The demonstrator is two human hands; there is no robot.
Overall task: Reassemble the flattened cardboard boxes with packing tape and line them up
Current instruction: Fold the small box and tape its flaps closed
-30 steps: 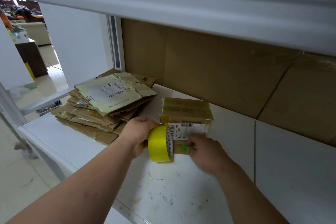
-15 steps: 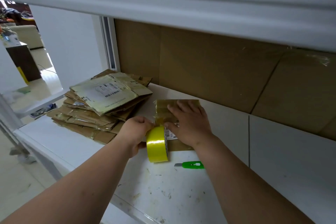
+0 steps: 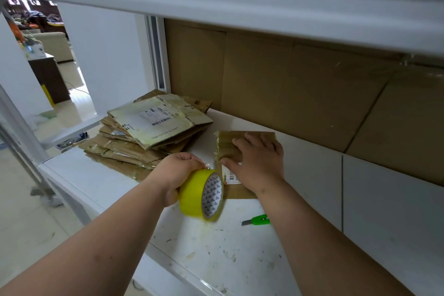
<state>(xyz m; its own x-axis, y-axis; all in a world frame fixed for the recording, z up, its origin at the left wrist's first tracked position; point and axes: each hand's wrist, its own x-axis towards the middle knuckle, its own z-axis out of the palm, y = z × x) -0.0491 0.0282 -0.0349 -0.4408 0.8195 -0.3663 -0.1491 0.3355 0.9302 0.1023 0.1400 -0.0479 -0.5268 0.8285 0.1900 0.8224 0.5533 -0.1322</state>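
Small brown cardboard box (image 3: 242, 144): right of flattened cardboard stack (image 3: 149, 137), pressed under flat right hand (image 3: 258, 163). Yellow tape roll (image 3: 201, 196), gripped by left hand (image 3: 179, 174), beside box. Risk: tape creasing if tension slackens.

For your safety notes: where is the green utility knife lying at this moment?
The green utility knife lies on the white table, near side, just right of the yellow tape roll, beside the right forearm.
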